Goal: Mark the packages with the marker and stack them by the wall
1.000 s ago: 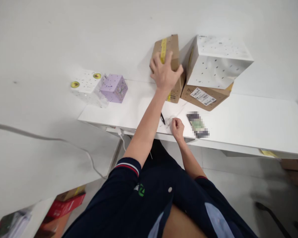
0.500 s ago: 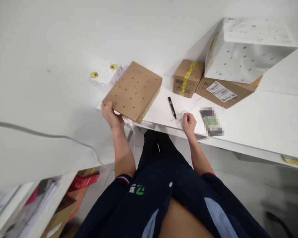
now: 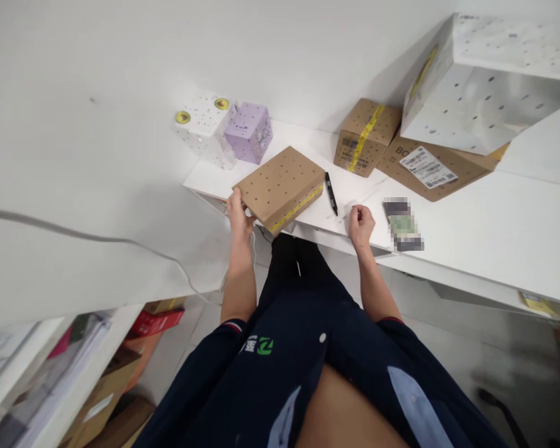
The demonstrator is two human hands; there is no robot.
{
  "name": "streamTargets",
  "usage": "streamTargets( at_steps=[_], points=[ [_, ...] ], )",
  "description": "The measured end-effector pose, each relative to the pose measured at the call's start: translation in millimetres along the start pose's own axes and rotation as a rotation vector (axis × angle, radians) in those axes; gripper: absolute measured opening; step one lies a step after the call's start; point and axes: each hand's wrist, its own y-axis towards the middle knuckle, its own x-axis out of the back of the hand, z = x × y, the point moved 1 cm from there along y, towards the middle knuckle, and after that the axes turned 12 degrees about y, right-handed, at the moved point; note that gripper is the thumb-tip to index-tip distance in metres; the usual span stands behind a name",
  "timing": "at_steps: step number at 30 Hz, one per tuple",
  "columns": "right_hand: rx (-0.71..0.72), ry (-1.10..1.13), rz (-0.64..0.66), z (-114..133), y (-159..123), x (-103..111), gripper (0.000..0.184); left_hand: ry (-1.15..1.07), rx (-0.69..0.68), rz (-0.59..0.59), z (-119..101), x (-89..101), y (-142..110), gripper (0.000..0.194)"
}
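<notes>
A dotted brown cardboard box (image 3: 282,186) with yellow tape along its side is gripped at its near left corner by my left hand (image 3: 239,211). The box is low over the white desk; whether it touches the surface I cannot tell. My right hand (image 3: 362,225) is closed at the desk's front edge, by a pale, see-through scrap whose kind I cannot make out. Between the box and my right hand lies a black marker pen (image 3: 331,194). To the right of that hand is a blurred-out phone-shaped item (image 3: 404,224).
A purple box (image 3: 249,132) and a white box with avocado pictures (image 3: 203,127) stand at the back left. At the back right are a small taped carton (image 3: 366,138), a labelled carton (image 3: 429,167) and a large white box (image 3: 490,93). A grey cable (image 3: 84,234) crosses the left.
My left hand has brought the cardboard box lower and to the right, uncovering the purple box. My right hand stays closed in nearly the same place. The camera view has shifted a little.
</notes>
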Motion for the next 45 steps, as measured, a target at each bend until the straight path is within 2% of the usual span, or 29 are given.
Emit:
streamTargets(
  at_steps=[4,8,12,15,17,20,23,27,31,34,37,40,43,45],
  points=[
    [0.006,-0.008,-0.005,2.2,-1.4,-0.3,0.028,-0.022,0.017,-0.126,5.6,-8.1,1.2,0.044],
    [0.001,0.009,-0.002,1.3,-0.4,0.0,0.029,-0.002,0.084,-0.184,12.2,-0.5,-17.0,0.045],
    [-0.078,0.019,0.025,-1.2,14.0,-3.0,0.031,0.034,0.114,-0.029,18.5,9.0,-52.9,0.058],
    [-0.078,-0.088,0.113,2.6,31.8,-15.3,0.034,0.066,0.105,0.108,21.3,7.7,-73.8,0.066],
    [-0.067,-0.209,0.195,8.4,41.8,-29.0,0.042,0.078,0.102,0.152,21.8,3.9,-79.6,0.072],
    [-0.066,-0.377,0.337,18.1,50.2,-49.5,0.053,0.084,0.106,0.146,20.4,-0.1,-79.2,0.081],
    [-0.04,-0.463,0.438,24.3,53.1,-56.8,0.045,0.081,0.112,0.166,16.7,1.1,-74.9,0.084],
    [-0.053,-0.567,0.424,25.3,54.6,-37.1,0.029,0.106,0.123,0.183,12.3,8.6,-69.2,0.074],
    [-0.114,-0.714,0.321,23.6,56.1,-4.2,0.035,0.142,0.143,0.213,11.0,12.5,-63.1,0.067],
    [-0.106,-0.744,0.251,22.4,55.8,11.8,0.036,0.156,0.151,0.206,10.6,11.3,-58.9,0.061],
    [0.011,-0.605,0.158,23.8,49.9,14.5,0.035,0.166,0.165,0.185,10.2,9.0,-56.2,0.058],
    [0.055,-0.218,0.149,27.5,36.3,2.7,0.043,0.189,0.148,0.159,9.2,7.4,-55.6,0.061],
    [-0.157,0.203,0.3,30.1,19.6,-19.9,0.068,0.219,0.111,0.115,8.5,6.7,-56.5,0.056],
    [-0.295,0.348,0.383,31.5,10.4,-34.1,0.077,0.231,0.087,0.083,8.4,7.0,-57.6,0.052]
  ],
)
